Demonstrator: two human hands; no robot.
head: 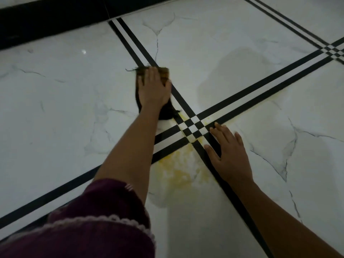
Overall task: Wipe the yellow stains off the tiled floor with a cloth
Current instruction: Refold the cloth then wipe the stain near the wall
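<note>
- Covering most of the dark cloth (167, 111), the left hand (153, 88) presses flat on it with straight fingers, above frame centre; the cloth's edges are blurred.
- Right hand (228, 153) rests open, fingers spread, on the tiled floor (55, 94), right of centre.
- Yellow stains (178, 169) lie just left of it, well below the cloth.

A dark maroon sleeve (104, 211), edged with pale scalloped lace, ends near the left elbow.
</note>
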